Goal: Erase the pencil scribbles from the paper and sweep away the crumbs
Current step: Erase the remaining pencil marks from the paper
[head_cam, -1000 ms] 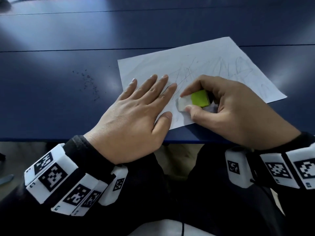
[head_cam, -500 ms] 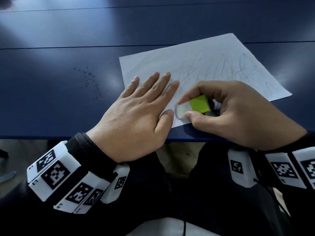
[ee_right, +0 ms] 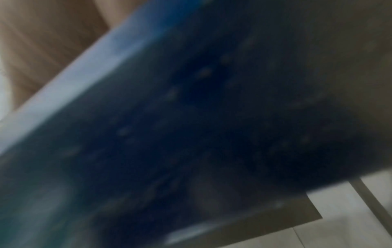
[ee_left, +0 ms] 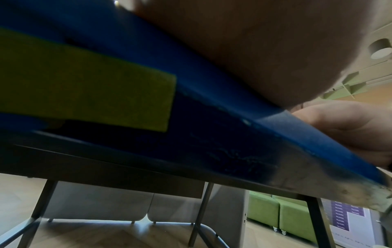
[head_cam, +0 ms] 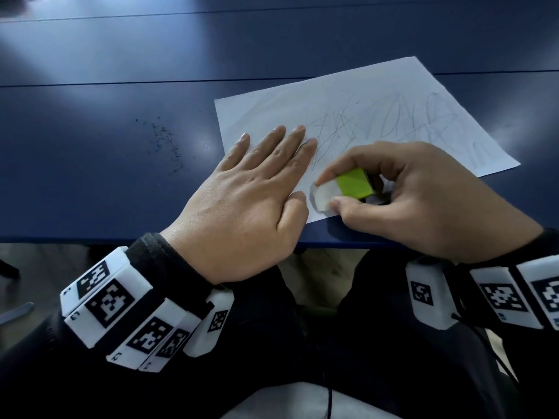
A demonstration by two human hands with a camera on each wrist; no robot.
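Note:
A white sheet of paper (head_cam: pixel 348 95) with grey pencil scribbles (head_cam: pixel 393 125) lies on the blue table (head_cam: pixel 121 71). My left hand (head_cam: pixel 266 164) lies flat with straight fingers on the sheet's near left part, pressing it down. My right hand (head_cam: pixel 329 192) pinches a white eraser (head_cam: pixel 325 195) with a green sleeve (head_cam: pixel 354 184) between thumb and forefinger; its white end touches the paper near the front edge. The left wrist view shows the table edge (ee_left: pixel 275 134) from below. The right wrist view is blurred.
Dark crumbs (head_cam: pixel 165 140) are scattered on the table left of the paper. The table's front edge (head_cam: pixel 90 238) runs just under both wrists. Beyond the paper the blue tabletop stretches back.
The eraser and my right hand slid a little toward the front edge and back along the paper's near part. My left hand stayed flat on the sheet.

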